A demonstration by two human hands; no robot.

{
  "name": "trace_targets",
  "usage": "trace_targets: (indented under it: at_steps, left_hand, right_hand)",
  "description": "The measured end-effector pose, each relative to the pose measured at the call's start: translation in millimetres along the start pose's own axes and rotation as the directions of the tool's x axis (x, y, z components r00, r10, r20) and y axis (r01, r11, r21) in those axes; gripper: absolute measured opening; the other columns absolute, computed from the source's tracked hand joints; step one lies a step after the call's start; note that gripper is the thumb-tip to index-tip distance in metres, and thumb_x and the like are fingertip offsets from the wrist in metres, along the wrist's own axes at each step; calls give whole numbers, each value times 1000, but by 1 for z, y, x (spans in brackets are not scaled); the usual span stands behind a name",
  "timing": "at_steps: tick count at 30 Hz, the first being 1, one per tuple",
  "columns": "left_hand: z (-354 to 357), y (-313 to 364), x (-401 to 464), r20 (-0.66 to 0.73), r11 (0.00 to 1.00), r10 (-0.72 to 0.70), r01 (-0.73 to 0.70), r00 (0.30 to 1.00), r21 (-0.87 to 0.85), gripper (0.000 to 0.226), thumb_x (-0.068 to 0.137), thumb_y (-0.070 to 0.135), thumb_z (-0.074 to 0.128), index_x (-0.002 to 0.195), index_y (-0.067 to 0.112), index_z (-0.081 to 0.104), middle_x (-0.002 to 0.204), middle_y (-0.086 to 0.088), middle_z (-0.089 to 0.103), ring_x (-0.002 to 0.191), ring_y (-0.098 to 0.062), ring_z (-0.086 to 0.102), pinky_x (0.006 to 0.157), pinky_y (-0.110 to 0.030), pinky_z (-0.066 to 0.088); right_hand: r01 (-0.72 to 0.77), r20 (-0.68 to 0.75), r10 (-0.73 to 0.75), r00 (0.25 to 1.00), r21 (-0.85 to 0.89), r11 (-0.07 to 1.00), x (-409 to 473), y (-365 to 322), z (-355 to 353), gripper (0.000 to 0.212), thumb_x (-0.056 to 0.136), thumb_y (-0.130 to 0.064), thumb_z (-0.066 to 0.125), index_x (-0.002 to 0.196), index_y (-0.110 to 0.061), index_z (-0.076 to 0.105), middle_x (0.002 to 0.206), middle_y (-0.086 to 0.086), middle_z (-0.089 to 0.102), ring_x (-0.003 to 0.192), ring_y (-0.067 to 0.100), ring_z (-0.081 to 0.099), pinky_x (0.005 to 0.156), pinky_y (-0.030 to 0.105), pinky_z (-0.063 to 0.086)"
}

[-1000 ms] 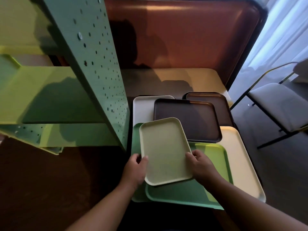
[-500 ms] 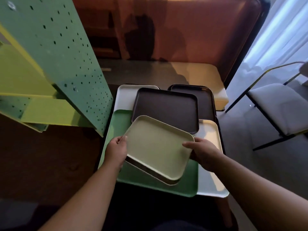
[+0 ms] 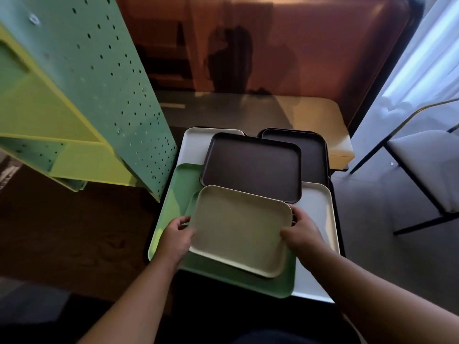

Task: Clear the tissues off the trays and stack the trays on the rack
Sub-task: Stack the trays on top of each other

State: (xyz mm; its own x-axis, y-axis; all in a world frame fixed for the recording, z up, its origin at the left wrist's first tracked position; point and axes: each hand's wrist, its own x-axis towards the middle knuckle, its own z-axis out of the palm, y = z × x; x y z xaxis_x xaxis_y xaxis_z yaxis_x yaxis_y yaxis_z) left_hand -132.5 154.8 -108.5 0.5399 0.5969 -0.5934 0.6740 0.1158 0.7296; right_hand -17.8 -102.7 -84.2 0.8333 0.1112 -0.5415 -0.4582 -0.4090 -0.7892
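- You hold the cream tray (image 3: 239,229) by its two short sides; take this tray as the landmark for everything below.
- Your left hand (image 3: 176,238) is closed on the tray's left edge, thumb on top of the rim and the other fingers tucked beneath it.
- Your right hand (image 3: 301,232) is closed on the right edge in the same manner, thumb over the rim near the far right corner.
- The cream tray lies over the green tray (image 3: 173,202), which juts out to its left and along its near side; whether the two touch or the cream one is lifted slightly, the view does not settle.
- Just beyond the cream tray's far edge sits a dark brown tray (image 3: 250,166), its near rim partly covered by the cream tray's far edge.
- Beyond and right of that, a second dark brown tray (image 3: 311,150) shows from behind it.
- To the right of the cream tray, under your right hand, a white tray (image 3: 320,207) lies flat.
- Beyond the cream tray to the left, the corner of a pale grey tray (image 3: 195,142) peeks out from under the brown one.
- All the trays rest on a dark bench (image 3: 338,229), seen only as a thin edge at the right.
- Up and to the left of the cream tray stands the green rack (image 3: 124,100) with its perforated side panel and yellow-green shelves.
- Well to the right of the cream tray is a chair (image 3: 427,167) with a pale seat.
- No tissue shows on any tray surface you can see.
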Motion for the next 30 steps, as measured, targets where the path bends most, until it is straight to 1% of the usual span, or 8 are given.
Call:
trace_targets:
  at_steps: [4, 9, 12, 15, 20, 24, 27, 30]
  left_hand:
    - [-6, 6, 4, -13, 980, 96, -92, 995, 177, 21, 101, 33, 57, 115, 18, 61, 115, -7, 67, 100, -25, 63, 92, -42, 54]
    - [-8, 9, 17, 61, 876, 181, -189, 982, 445, 33, 106, 25, 47, 132, 8, 59, 125, -12, 66, 103, -26, 60, 84, -32, 45]
    - [-8, 8, 25, 108, 732, 222, -239, 969, 638, 21, 104, 21, 45, 100, 10, 62, 97, -10, 68, 78, -24, 59, 70, -39, 48]
    - [-11, 8, 30, 149, 594, 205, -244, 967, 767, 18, 97, 17, 44, 83, 16, 55, 83, -5, 61, 71, -24, 56, 64, -36, 47]
    - [-16, 11, 40, 242, 414, 271, -340, 932, 844, 28, 89, 23, 57, 116, 21, 63, 122, -4, 51, 106, -23, 50, 81, -34, 48]
    - [-19, 12, 50, 212, 525, 213, -295, 954, 798, 63, 81, 35, 68, 138, 17, 47, 137, -8, 45, 121, -29, 50, 96, -40, 51]
    - [-15, 17, 53, 198, 624, 123, -231, 972, 746, 70, 84, 29, 68, 145, 13, 38, 138, -12, 49, 115, -31, 59, 92, -40, 54]
    - [-14, 20, 51, 197, 664, 83, -201, 977, 720, 65, 81, 24, 69, 141, 12, 43, 130, -12, 53, 102, -28, 60, 86, -38, 55]
  right_hand:
    - [24, -1, -25, 1000, -39, 999, -2, -2, 7, 82, 84, 14, 52, 149, -35, 50, 120, 4, 67, 79, 30, 69, 65, 41, 60]
    - [30, -79, -40, 996, -122, 992, -2, 4, 21, 71, 94, 2, 51, 156, -32, 43, 90, 9, 65, 54, 15, 45, 44, 21, 41]
    - [26, -85, -45, 995, -210, 977, -1, 4, 28, 73, 92, -3, 54, 159, -29, 37, 137, 17, 62, 65, 4, 47, 64, 22, 45]
    - [44, -75, -77, 994, -374, 926, 0, 1, 36, 74, 92, -3, 58, 160, -17, 35, 157, 14, 45, 124, 22, 55, 107, 34, 40]
    - [61, -148, -153, 977, -492, 868, -8, 1, 45, 73, 87, -9, 66, 157, -16, 43, 159, 10, 41, 148, 27, 30, 124, 38, 24]
    - [-156, -392, -65, 918, -507, 847, -17, 14, 37, 74, 86, -28, 71, 154, -19, 41, 154, 13, 41, 142, 35, 35, 119, 47, 31]
    - [-277, -349, 187, 919, -230, 933, -21, 16, 34, 74, 91, -33, 72, 154, -20, 34, 147, 15, 50, 123, 33, 56, 103, 53, 52]
    - [-249, -359, 179, 916, -161, 955, -27, 16, 34, 73, 89, -33, 72, 151, -22, 36, 142, 14, 55, 115, 31, 62, 97, 54, 56]
